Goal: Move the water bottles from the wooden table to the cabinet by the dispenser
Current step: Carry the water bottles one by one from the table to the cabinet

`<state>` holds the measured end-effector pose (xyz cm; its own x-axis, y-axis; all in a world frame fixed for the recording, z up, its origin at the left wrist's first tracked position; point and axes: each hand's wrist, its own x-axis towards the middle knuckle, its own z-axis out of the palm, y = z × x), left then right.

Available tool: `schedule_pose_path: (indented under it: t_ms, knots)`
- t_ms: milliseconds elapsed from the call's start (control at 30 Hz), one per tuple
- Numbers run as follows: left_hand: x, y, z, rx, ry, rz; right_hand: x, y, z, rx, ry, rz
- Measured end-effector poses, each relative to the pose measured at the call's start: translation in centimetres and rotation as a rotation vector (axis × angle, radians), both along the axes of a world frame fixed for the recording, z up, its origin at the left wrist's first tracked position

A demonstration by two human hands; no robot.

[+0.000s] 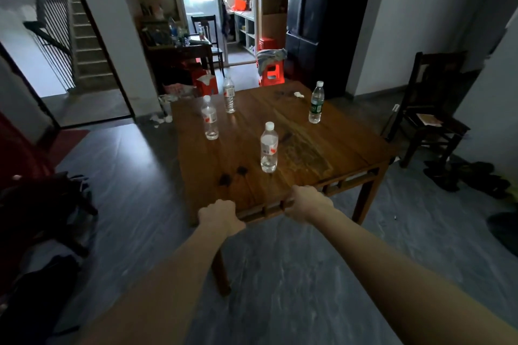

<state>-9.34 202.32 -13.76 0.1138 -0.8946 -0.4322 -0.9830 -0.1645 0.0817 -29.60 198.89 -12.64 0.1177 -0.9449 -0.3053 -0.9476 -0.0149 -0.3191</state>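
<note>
Hands, left (217,217) and right (307,202), grip the wooden table (308,145) edge; 4 bottles (269,147) upright, chair (431,109) beside.

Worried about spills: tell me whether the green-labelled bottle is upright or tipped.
Upright. The green-labelled bottle stands on its base on the wooden table, white cap on top.

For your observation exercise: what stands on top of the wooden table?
Four water bottles stand upright on the wooden table, plus crumpled paper. Both hands grip its near edge, hiding it there.

wooden table (294,148), four upright bottles (269,147)
</note>
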Motion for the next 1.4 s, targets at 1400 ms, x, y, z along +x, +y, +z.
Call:
schedule_pose_path:
  t_ms: [1400]
  knots:
    - [3.3, -40.3, -9.6, 0.169, 0.63, -0.153, 1.9, -38.6, -9.5, 0.193, 0.092, 0.078]
